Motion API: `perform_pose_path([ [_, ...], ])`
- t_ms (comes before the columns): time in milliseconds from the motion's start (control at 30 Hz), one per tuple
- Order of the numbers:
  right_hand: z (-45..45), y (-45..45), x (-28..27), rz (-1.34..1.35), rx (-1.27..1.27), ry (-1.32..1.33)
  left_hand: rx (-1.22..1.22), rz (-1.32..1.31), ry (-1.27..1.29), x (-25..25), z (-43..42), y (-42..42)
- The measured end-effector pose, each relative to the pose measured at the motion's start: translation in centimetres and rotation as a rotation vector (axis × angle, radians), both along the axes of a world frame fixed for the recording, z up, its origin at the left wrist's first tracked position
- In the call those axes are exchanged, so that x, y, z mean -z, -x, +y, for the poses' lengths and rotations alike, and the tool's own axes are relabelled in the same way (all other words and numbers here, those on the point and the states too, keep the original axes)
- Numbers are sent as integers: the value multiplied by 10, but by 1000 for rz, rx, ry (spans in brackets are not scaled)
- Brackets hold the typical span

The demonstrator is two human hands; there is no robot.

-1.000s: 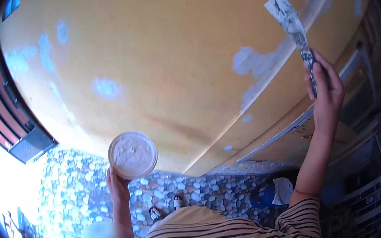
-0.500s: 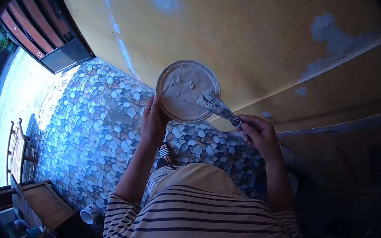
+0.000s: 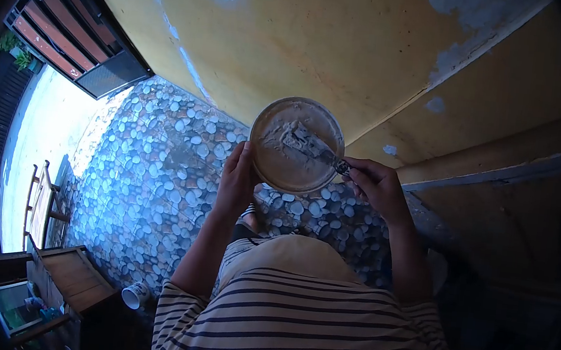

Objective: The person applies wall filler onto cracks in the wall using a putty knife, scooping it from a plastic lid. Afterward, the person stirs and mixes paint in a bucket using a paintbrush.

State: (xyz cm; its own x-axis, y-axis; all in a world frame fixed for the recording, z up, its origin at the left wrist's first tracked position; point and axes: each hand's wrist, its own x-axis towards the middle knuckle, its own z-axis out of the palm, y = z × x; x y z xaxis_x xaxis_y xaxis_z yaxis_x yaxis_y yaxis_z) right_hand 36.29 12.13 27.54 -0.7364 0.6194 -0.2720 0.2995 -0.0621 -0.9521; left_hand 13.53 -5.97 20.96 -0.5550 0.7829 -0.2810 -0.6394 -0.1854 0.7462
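Observation:
A round tub (image 3: pixel 254 146) of thick, pale filler paste (image 3: pixel 288 165) is held up in front of my body. My left hand (image 3: pixel 236 178) grips its left side, thumb at the rim and the other fingers hidden underneath. In my right hand (image 3: pixel 378 187) is a putty knife (image 3: pixel 322 153), held by its dark patterned handle. Its paste-smeared blade lies in the filler near the middle of the tub, with a lump of paste about its tip.
Ahead stands a yellow wall (image 3: pixel 322 43) with pale patches and a ledge. A barred gate (image 3: pixel 70 30) is at the upper left. Pebble-patterned flooring (image 3: pixel 159 155) lies below. A wooden cabinet (image 3: pixel 78 277), a white pot (image 3: pixel 135 295) and a wooden bench (image 3: pixel 41 208) are at the left.
The tub has shifted slightly right in view. The putty knife's blade has moved further in, toward the middle of the paste, and my right hand is now closer to the tub's rim.

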Motion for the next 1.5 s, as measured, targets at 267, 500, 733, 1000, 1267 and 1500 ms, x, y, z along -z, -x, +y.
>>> perform_pose_path([
  [267,-16,-3,-47,-168,35,-345,96,0,-13,-19,-12,10],
  [500,-24,4,-63,-187,-1,-622,220,14,6,-42,-18,23],
  [733,-17,6,-101,-295,-4,-689,229,46,30,-58,-22,41],
  [1000,9,19,-98,-216,-134,-694,423,15,-48,-45,-10,52],
  [1267,4,36,-89,-183,-183,-683,424,39,-21,-42,-13,61],
  [1500,2,33,-78,-157,-158,-548,425,56,-12,-43,-11,62],
])
